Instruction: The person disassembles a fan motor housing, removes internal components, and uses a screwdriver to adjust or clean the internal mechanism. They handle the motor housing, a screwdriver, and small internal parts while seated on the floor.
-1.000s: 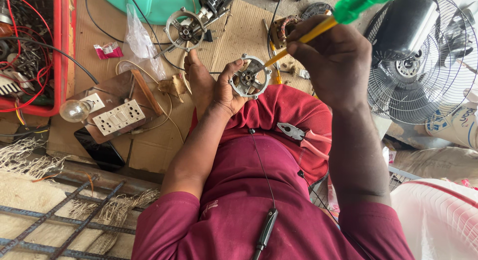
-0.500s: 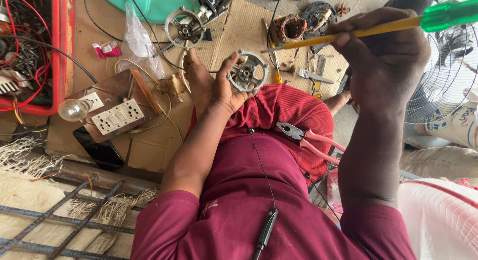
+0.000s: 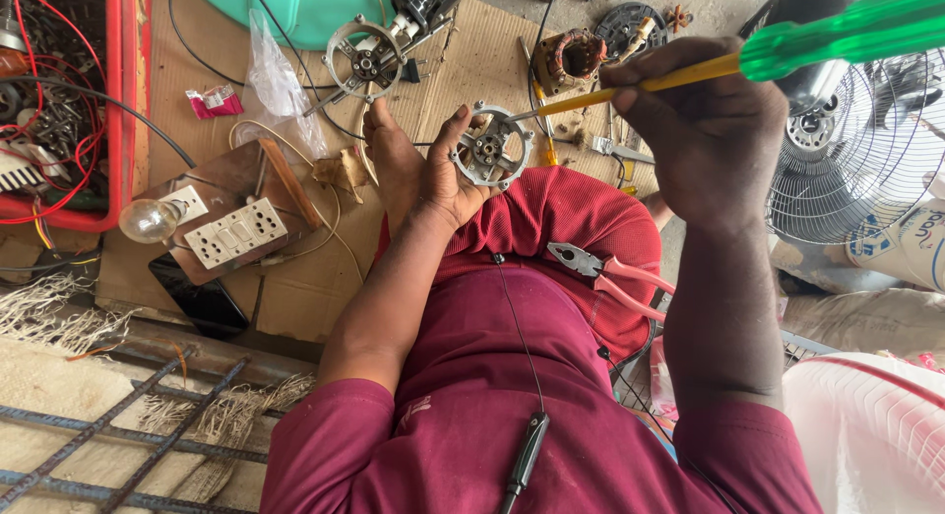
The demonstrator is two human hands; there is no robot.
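Two hands busy: left hand (image 3: 418, 174) cups the motor end bracket (image 3: 489, 147); right hand (image 3: 711, 130) at 3 o'clock clamps the green-handled screwdriver (image 3: 728, 66), fan guard (image 3: 856, 150) crowding close.

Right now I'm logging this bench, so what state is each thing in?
left hand: holds the round metal motor cover
right hand: grips the green-handled screwdriver, tip at the cover
pliers: lying on the lap, untouched
light bulb: unlit
fan: guard on, blades not visibly spinning
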